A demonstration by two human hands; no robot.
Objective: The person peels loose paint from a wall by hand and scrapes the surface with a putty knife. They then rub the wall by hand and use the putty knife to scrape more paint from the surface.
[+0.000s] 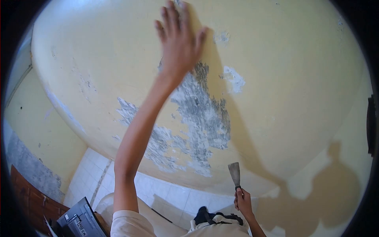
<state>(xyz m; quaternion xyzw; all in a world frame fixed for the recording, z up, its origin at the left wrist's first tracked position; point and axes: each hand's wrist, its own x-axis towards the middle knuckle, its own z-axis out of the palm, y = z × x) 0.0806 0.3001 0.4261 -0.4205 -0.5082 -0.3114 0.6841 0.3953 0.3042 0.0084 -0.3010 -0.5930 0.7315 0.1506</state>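
Observation:
My left hand is raised high against the yellow wall, fingers spread and palm toward the surface; it is slightly blurred. Just below it, a large grey-white patch of peeled paint runs down the wall. Low on the right, my right hand grips a putty knife by its dark handle. Its metal blade points upward, apart from the peeled patch. A smaller white chipped spot lies right of the big patch.
A dark monitor or television stands at the lower left near a brown wooden door or panel. White floor tiles run along the wall's base. A dark object sits on the far right wall.

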